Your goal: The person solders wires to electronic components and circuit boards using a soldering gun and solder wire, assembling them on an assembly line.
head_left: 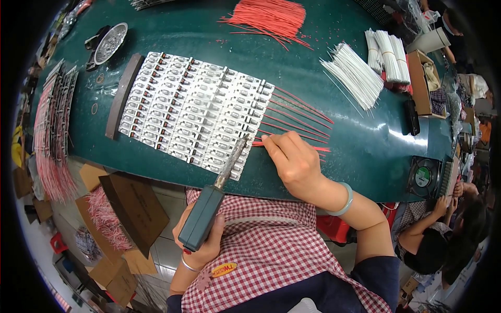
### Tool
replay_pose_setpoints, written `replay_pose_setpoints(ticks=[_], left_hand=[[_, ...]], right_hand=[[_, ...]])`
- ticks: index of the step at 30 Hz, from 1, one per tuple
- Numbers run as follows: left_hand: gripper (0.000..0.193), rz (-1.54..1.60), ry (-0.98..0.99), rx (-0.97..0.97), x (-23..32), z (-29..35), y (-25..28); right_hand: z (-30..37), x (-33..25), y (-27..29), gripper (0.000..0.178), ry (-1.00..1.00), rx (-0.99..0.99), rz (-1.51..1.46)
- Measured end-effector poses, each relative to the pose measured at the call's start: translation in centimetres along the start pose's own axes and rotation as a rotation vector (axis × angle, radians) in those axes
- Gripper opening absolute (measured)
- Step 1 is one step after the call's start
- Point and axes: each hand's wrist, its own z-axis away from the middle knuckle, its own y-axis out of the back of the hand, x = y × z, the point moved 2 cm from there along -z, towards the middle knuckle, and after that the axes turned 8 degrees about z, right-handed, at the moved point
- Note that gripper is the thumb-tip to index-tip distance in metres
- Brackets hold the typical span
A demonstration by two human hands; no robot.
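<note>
My left hand is wrapped round the green handle of a soldering iron. Its metal tip rests on or just above the right edge of a panel of small white circuit boards, low on that edge. Close beside the tip, my right hand pinches a thin red wire between thumb and forefinger. Several red wires stick out from the panel's right edge, above my right hand and under it. The joint at the tip is too small to make out.
A dark bar lies along the panel's left edge. Behind are a metal dish, loose red wires and white wires. Wired board strips hang at the left table edge. A small fan stands right, near a co-worker.
</note>
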Motion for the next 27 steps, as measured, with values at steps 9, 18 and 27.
replay_pose_setpoints(ticks=[9,18,27], left_hand=[[0.025,0.002,0.006,-0.046,0.7,-0.1,0.4],[0.025,-0.001,0.045,-0.063,0.5,0.3,0.2],[0.022,-0.031,-0.044,-0.075,1.9,-1.0,-0.2]], right_hand=[[0.7,-0.8,0.4,0.043,0.012,0.019,-0.046],[0.8,-0.9,0.2,0.042,0.011,0.004,-0.026],[0.7,-1.0,0.2,0.04,0.007,-0.009,-0.012]])
